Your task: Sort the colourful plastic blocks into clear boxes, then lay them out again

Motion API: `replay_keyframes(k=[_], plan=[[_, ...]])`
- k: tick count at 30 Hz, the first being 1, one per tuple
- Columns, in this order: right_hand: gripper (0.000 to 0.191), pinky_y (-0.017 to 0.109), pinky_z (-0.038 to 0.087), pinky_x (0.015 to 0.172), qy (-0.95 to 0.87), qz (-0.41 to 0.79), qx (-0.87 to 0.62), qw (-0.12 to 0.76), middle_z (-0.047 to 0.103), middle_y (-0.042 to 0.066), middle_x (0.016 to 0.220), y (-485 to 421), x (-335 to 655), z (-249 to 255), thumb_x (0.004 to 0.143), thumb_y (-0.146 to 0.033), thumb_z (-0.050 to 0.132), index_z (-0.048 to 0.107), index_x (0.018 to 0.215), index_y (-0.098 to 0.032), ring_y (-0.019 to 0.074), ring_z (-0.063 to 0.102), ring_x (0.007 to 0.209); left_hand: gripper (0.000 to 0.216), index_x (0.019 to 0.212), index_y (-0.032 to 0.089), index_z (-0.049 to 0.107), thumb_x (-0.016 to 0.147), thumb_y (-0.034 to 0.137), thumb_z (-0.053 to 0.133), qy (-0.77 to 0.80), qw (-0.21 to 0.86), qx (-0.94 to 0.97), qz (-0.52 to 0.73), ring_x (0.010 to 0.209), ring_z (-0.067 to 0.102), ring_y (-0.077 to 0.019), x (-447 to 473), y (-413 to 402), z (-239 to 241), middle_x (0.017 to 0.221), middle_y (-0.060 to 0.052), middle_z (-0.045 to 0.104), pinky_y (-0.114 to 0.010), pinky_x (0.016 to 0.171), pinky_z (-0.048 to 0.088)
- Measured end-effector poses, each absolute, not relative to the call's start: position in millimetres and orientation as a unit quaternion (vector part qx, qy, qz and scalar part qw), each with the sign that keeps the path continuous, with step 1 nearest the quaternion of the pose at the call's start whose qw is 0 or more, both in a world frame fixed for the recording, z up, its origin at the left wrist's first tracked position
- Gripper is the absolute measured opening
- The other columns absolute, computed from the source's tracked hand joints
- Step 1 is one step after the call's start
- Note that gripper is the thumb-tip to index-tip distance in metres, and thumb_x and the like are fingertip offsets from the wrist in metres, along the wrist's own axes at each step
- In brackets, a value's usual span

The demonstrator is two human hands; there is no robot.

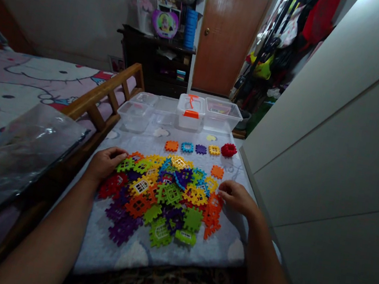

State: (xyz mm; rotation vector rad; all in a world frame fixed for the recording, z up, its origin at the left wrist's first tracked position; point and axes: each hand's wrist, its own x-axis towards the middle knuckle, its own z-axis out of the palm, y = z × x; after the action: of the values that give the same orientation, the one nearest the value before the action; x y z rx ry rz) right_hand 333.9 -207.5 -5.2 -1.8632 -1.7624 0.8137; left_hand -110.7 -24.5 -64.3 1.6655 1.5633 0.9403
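Observation:
A heap of coloured plastic interlocking tiles (167, 193) lies on a grey cloth-covered table (173, 249). My left hand (105, 163) rests at the heap's left edge, fingers curled onto a green tile. At the right edge my right hand (236, 196) has its fingers bent, touching the orange tiles there. Behind the heap stands a row of single tiles: orange (171, 146), blue (187, 147), purple (201, 149), yellow (214, 150) and a red piece (228, 150). One more orange tile (217, 171) lies alone.
Clear plastic boxes (222, 115) and a small white case with an orange latch (190, 111) line the table's far edge. A bed with a wooden rail (102, 93) is to the left, a white wardrobe (336, 135) to the right, and a crumpled plastic bag (13, 153) at near left.

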Motion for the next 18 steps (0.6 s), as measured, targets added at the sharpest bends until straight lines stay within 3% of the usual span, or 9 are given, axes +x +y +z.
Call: replay_keyframes(k=[11,18], plan=[[0.012,0.024,0.037,0.059,-0.638,0.261,-0.703,0.175,0.063,-0.001,0.063,-208.2,320.1,-11.7,0.069,-0.011,0.055,0.062,0.064,-0.019,0.0135,0.055,0.060,0.038,0.085,0.019,0.071,0.068,0.052,0.065,0.599,0.321,0.637,0.363,0.077,0.065,-0.0217,-105.4,-27.5,-56.7,0.081,-0.003,0.072,-0.029,0.073,0.051],[0.003,0.026,0.040,0.061,-0.618,0.218,-0.700,0.284,0.059,-0.001,0.070,-203.2,327.9,-7.3,0.073,-0.020,0.054,0.057,0.073,-0.021,0.0143,0.053,0.064,0.039,0.086,0.019,0.072,0.069,0.053,0.066,0.600,0.318,0.640,0.360,0.075,0.066,-0.0212,-107.8,-25.4,-60.3,0.080,-0.002,0.072,-0.028,0.072,0.051]])
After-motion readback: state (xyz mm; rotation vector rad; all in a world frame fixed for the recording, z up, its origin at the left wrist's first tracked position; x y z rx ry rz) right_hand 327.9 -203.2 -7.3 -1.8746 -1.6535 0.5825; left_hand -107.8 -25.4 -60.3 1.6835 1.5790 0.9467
